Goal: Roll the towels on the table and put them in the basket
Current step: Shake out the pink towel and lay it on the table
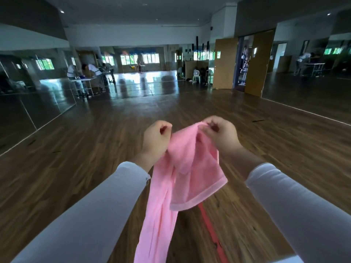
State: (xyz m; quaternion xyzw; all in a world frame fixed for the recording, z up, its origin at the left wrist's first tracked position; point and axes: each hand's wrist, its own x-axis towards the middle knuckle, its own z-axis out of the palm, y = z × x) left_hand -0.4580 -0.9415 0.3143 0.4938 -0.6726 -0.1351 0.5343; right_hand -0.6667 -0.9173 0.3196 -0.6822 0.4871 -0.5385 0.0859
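Sleeves, white, pair: left sleeve point(91, 215) and right sleeve point(303, 215) enter from the lower corners of the frame. Pink towel point(182, 177): centre frame, held in the air, hanging limp in folds down to the bottom edge. Judged light, soft, floppy and not fragile; best taken by its hemmed corners to spread it flat. Left hand point(156, 138) and right hand point(221, 134): close together above centre, fingers curled, each pinching the towel's top edge. Wooden floor point(95, 139): behind. Mirrored wall point(38, 92): upper left. Basket: not in view.
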